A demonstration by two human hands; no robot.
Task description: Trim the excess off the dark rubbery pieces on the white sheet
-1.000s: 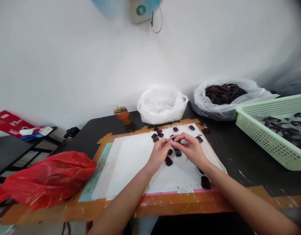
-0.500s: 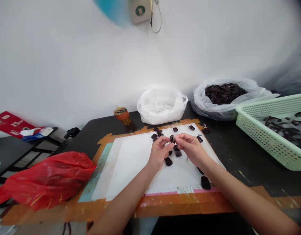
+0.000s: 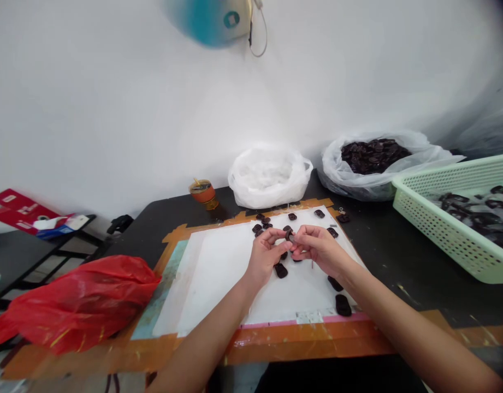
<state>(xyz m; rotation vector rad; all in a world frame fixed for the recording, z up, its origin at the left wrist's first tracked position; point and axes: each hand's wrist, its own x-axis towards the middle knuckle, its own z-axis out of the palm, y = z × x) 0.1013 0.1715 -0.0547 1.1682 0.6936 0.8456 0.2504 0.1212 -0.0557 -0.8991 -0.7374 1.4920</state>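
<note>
My left hand point(image 3: 264, 254) pinches a small dark brown piece point(image 3: 288, 233) between thumb and fingers, above the white sheet point(image 3: 218, 273). From the other side, my right hand point(image 3: 320, 249) meets it with fingers pinched at the piece's edge. A small greyish spot shows between the fingertips; whether it is a separate part I cannot tell. Similar rounded dark pieces lie around the hands: one point(image 3: 280, 270) below the left fingers, one point(image 3: 343, 305) near the sheet's front edge, and several at the back. Fingers partly hide others beneath.
A white plastic bag point(image 3: 271, 194) with whitish contents stands behind the sheet. To its right are a clear bag point(image 3: 337, 183) full of dark pieces and a green basket point(image 3: 443, 237). A red bag point(image 3: 83, 297) lies left; an orange-banded cup point(image 3: 204, 195) stands at the back.
My right fingers have shifted slightly down and curled more against the piece, which is now turned a little. My left hand has hardly moved.
</note>
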